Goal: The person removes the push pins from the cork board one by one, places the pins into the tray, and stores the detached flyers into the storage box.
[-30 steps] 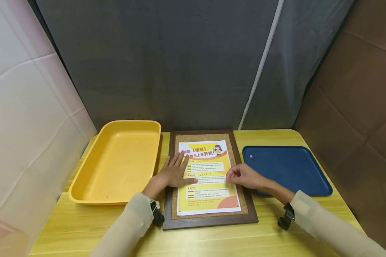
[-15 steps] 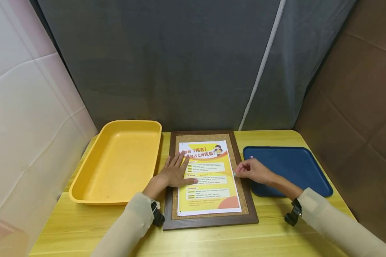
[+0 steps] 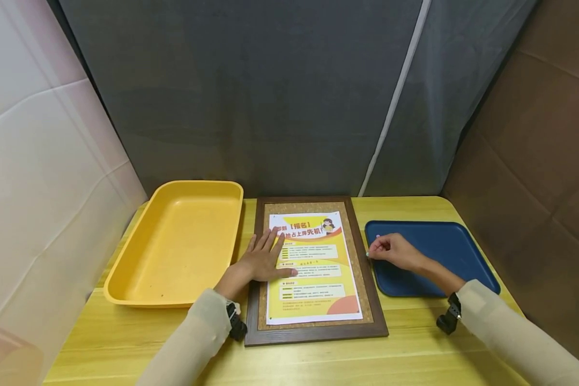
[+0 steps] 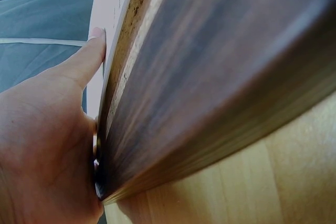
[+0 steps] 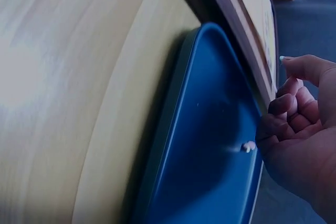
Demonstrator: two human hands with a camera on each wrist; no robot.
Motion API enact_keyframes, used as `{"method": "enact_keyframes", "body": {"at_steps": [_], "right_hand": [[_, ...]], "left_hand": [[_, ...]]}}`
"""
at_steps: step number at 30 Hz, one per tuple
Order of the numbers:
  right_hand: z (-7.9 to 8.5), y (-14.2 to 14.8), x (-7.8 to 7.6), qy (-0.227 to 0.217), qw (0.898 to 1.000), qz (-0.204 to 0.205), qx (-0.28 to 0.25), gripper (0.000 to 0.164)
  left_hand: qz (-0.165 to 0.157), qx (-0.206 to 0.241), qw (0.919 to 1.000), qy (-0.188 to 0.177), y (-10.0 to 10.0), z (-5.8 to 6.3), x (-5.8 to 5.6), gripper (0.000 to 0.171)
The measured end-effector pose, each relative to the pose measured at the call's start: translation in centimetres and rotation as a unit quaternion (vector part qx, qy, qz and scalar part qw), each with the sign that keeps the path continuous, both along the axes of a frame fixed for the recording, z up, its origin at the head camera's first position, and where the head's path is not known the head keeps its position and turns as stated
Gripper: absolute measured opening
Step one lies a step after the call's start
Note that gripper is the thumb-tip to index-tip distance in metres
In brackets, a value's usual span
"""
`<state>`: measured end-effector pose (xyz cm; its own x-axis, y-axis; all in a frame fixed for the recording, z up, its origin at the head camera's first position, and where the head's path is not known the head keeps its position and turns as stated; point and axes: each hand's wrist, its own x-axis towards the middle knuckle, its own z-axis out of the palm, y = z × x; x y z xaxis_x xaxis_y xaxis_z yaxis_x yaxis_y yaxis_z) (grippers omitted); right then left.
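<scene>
A printed yellow-and-white poster [image 3: 313,273] lies on a cork board with a dark wooden frame [image 3: 318,336]. Spread flat, my left hand [image 3: 262,262] rests on the poster's left side; the left wrist view shows its thumb [image 4: 86,59] along the paper. My right hand [image 3: 398,252] is above the left rim of the blue tray [image 3: 444,257]. Between its thumb and forefinger it pinches a tiny pale pushpin [image 5: 282,57], mostly hidden by the fingertips. Small pinkish pins [image 5: 248,146] lie in the tray, partly behind the right hand in the head view.
A deep yellow tray [image 3: 188,246] stands left of the board, with a tiny dark speck in it. Everything rests on a light wooden table [image 3: 328,364]. A grey curtain [image 3: 246,107] hangs behind, with a white panel left and a brown one right.
The right hand has moved right, from the poster's right edge across the frame to the blue tray, with the pale pushpin in its fingers. The left hand has stayed in place.
</scene>
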<state>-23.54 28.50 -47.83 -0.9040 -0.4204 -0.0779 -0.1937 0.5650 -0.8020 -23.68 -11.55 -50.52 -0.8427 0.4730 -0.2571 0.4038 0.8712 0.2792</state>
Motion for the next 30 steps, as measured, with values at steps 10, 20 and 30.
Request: {"method": "enact_keyframes", "body": {"at_steps": [10, 20, 30], "right_hand": [[-1.2, 2.2, -1.1, 0.001, 1.0, -0.021, 0.023, 0.008], [-2.1, 3.8, -2.1, 0.015, 0.998, -0.042, 0.048, 0.009], [-2.3, 4.4, -2.5, 0.033, 0.996, -0.044, 0.065, 0.008]], "left_hand": [[0.002, 0.019, 0.9998, 0.005, -0.1, 0.0, 0.3, 0.12], [0.004, 0.005, 0.9999, -0.009, 0.1, 0.6, 0.3, 0.116], [0.003, -0.003, 1.0, -0.004, 0.1, 0.1, 0.1, 0.116]]}}
